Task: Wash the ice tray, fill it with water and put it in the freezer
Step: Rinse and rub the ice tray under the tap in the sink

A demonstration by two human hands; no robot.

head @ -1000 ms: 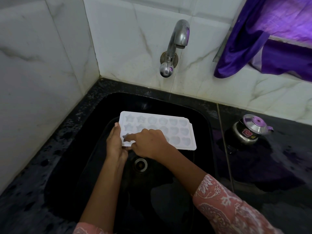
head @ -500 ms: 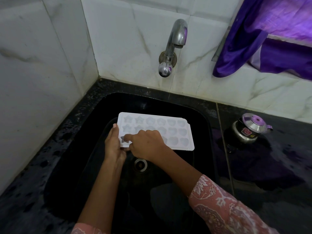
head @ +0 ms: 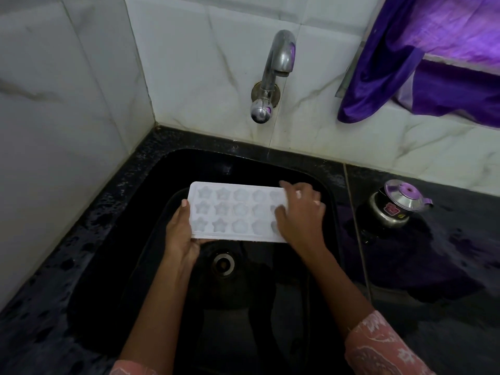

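Over black sink (head: 116,277), white ice tray (head: 235,212) held level below tap (head: 278,58): left hand (head: 181,234) grips left end to steady it; right hand (head: 300,215) covers right-end cavities, likely scrubbing, grip unclear.

dim purple-tinged light, dark shadowy basin, wide-angle bowed edges

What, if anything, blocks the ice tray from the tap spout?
Nothing visible does. The left hand grips the ice tray at its left end, the right hand lies on its right end, over the sink; the space up to the tap spout is open.
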